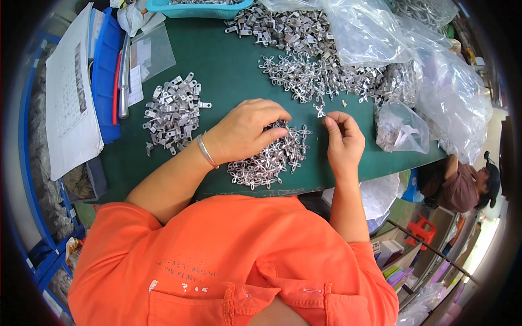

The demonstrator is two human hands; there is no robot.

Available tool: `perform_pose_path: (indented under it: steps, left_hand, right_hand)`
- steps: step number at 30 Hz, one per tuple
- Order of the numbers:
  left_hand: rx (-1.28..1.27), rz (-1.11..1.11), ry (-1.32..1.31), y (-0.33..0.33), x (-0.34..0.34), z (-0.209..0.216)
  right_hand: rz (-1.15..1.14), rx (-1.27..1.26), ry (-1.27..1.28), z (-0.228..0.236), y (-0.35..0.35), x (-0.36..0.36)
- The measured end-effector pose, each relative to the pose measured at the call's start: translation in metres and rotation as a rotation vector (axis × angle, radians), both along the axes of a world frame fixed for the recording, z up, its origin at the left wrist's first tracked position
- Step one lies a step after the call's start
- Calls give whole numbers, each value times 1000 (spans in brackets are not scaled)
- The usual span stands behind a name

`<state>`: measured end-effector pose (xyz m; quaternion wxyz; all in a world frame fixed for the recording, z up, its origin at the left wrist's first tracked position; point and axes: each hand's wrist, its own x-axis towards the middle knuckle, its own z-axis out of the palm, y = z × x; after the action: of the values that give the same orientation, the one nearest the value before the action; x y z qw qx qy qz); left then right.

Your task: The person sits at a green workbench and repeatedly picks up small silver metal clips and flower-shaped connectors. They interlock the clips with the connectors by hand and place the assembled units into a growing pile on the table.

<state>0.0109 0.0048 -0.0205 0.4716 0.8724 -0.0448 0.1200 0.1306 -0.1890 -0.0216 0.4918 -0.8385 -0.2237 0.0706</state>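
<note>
My right hand (346, 142) pinches a small silvery flower-shaped metal piece (319, 111) between thumb and forefinger, just above the green table. My left hand (247, 129), with a bracelet at its wrist, lies cupped on the near heap of flower-shaped pieces (266, 163). Its thumb stands apart from its curved fingers, and pieces show in the gap; the other fingertips are partly hidden. Beyond my right hand, a second spread of flower-shaped pieces (296, 79) reaches almost to the held one.
Bent metal clips (174, 111) lie heaped at left, with more clips (288, 30) at the far side. Clear plastic bags (375, 32) crowd the right. A teal basket (201, 10) stands far back; a blue tray (106, 76) and papers stand left. Another person (459, 185) is at right.
</note>
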Motion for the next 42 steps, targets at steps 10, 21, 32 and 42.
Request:
perform_pose_path:
  steps: [10, 21, 32, 42]
  left_hand:
    - [-184, 111, -62, 1, -1, 16]
    - [-396, 116, -93, 0, -1, 14]
    - [-517, 142, 29, -3, -3, 18]
    - [-195, 9, -85, 6, 0, 12]
  right_hand:
    - [348, 317, -314, 17, 14, -27]
    - [313, 439, -127, 12, 12, -35]
    - [260, 504, -15, 6, 8, -36]
    - [509, 113, -126, 25, 7, -25]
